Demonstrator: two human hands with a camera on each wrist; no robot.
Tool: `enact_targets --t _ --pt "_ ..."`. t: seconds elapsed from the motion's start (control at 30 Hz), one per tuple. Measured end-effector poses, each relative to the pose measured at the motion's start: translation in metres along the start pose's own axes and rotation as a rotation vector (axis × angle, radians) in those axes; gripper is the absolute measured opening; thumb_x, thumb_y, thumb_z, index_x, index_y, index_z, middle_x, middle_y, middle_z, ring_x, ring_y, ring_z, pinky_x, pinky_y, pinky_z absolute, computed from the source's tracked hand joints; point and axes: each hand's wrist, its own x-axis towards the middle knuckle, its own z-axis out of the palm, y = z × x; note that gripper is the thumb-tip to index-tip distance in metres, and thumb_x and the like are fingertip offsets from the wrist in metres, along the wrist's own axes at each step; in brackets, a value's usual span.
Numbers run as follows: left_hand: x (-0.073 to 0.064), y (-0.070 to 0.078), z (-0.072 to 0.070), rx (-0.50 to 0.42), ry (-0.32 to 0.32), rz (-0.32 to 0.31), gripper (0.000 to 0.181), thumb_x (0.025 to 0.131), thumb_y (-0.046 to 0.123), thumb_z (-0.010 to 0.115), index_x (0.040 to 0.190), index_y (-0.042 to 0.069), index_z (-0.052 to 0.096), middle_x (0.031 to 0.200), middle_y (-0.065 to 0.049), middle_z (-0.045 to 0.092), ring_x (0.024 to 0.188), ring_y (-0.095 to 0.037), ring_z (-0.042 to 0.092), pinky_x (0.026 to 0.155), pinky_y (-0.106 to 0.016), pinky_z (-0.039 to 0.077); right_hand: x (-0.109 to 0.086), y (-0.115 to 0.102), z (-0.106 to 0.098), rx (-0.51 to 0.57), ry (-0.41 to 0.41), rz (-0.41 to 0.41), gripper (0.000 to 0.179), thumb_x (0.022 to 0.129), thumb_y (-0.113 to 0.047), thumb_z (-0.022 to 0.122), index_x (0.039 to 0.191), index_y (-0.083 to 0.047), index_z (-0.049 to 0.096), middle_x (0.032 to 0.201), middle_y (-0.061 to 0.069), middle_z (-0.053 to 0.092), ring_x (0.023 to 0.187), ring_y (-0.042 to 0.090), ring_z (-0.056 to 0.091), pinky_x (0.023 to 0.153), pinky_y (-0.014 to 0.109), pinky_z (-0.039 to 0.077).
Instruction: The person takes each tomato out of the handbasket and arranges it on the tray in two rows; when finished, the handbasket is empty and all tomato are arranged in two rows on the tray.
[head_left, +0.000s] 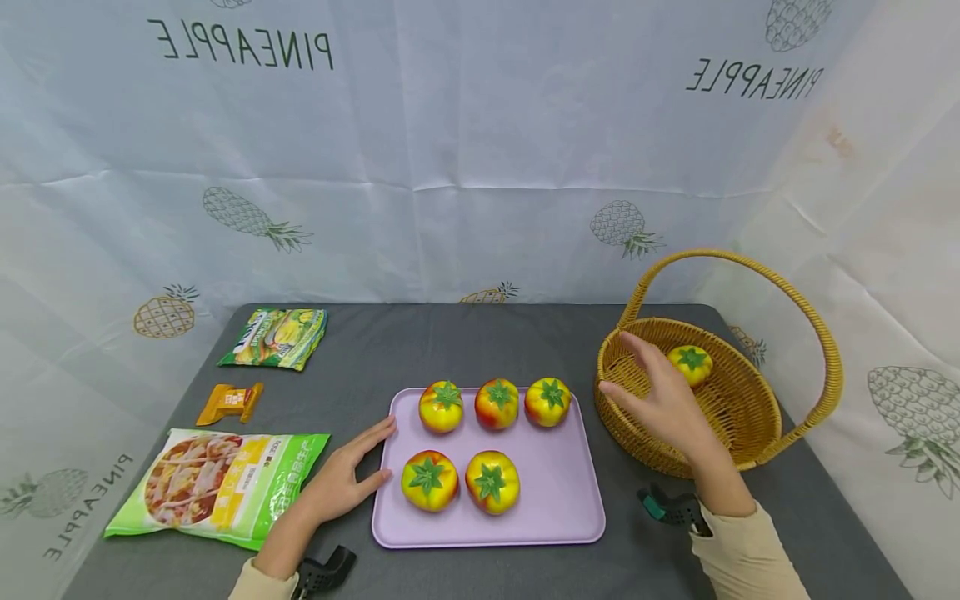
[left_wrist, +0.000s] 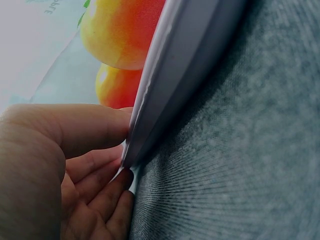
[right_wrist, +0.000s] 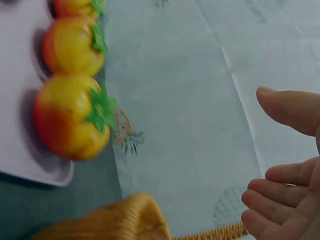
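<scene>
A lilac tray point(head_left: 551, 492) bears several yellow-red persimmons with green leafy tops, three in the back row and two in front, such as one persimmon point(head_left: 492, 482). At the tray's left edge rests my left hand point(head_left: 341, 479), its fingers extended and its thumb touching the rim point(left_wrist: 142, 100). My right hand point(head_left: 663, 396) is over the left side of a woven basket point(head_left: 731, 408), thumb and fingers spread, holding nothing. Inside that basket lies a single persimmon point(head_left: 691, 365). The right wrist view shows the hand's bare fingers point(right_wrist: 272, 202) apart from the tray's persimmons point(right_wrist: 72, 117).
Left of the tray lie a green food bag point(head_left: 217, 487), a small orange packet point(head_left: 230, 403) and a green packet point(head_left: 277, 337). The basket's tall handle point(head_left: 828, 367) arches up on the right. A pineapple-print curtain point(head_left: 420, 225) stands behind the grey table point(head_left: 375, 342).
</scene>
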Motion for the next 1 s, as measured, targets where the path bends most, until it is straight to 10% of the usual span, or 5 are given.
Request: enact_targets --t 0.23,0.43,1.0 --pt "0.0 0.0 0.001 -0.007 -0.003 -0.002 0.059 0.088 0.027 0.066 0.141 0.011 0.046 0.149 -0.004 0.042 0.134 -0.026 0.042 0.108 -0.026 0.035 0.026 0.02 -0.036 -0.018 -0.058 0.168 0.083 0.092 -0.044 0.057 0.15 0.0 0.018 0.15 0.029 0.027 0.132 0.049 0.032 0.102 0.064 0.031" --pt "0.001 0.0 -0.001 -0.023 0.004 0.002 0.059 0.087 0.026 0.067 0.14 0.01 0.047 0.149 -0.005 0.042 0.135 -0.025 0.041 0.106 -0.007 0.021 0.045 0.046 -0.054 -0.031 -0.082 0.304 0.09 0.092 -0.053 0.051 0.15 0.002 0.011 0.151 0.031 0.021 0.134 0.051 0.024 0.102 0.066 0.026" --pt "0.0 0.001 -0.001 -0.018 -0.002 -0.005 0.059 0.087 0.026 0.067 0.14 0.011 0.047 0.149 -0.004 0.042 0.134 -0.026 0.041 0.108 -0.012 0.025 0.044 0.108 -0.054 -0.049 -0.12 0.601 0.087 0.094 -0.047 0.05 0.146 0.012 0.011 0.145 0.041 0.02 0.129 0.056 0.025 0.1 0.063 0.033"
